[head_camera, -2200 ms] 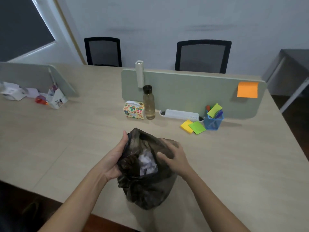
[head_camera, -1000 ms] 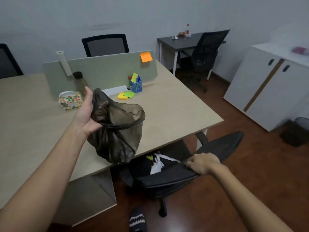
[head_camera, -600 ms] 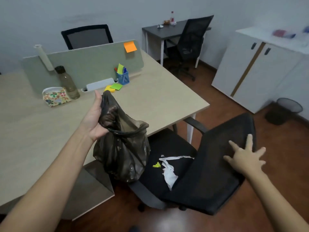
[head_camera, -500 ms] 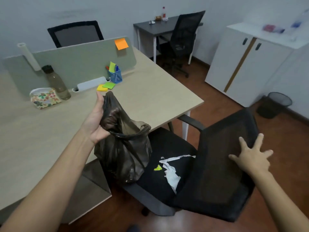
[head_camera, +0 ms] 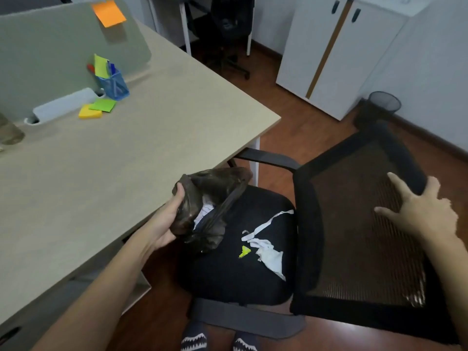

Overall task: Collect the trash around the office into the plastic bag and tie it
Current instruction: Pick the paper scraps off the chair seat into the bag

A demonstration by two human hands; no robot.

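Desk [head_camera: 152, 138] edge crowds the left, chair backrest [head_camera: 359, 224] under the spread, flat right hand [head_camera: 425, 214]. Left hand [head_camera: 167, 221] grips the plastic bag [head_camera: 210, 198] over the seat; torn paper scraps [head_camera: 268, 249] lie just right of it.

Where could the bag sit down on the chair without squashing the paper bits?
The chair seat is bare at its front-left part, below the plastic bag the left hand holds. Its right side is crowded: white paper scraps and a yellow scrap lie beside the backrest.
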